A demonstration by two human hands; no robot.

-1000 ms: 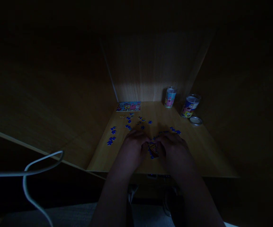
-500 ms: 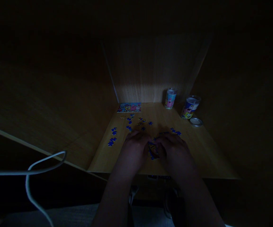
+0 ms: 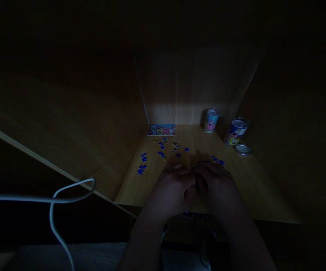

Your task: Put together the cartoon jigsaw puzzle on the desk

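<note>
Jigsaw puzzle pieces are lying scattered across the wooden tabletop. On their near side, the left hand and right hand are curling close together, their backs hiding whether either is gripping a piece, so I cannot say. Two cartoon-printed cans are standing rightward, a round lid lying beside the nearer.
</note>
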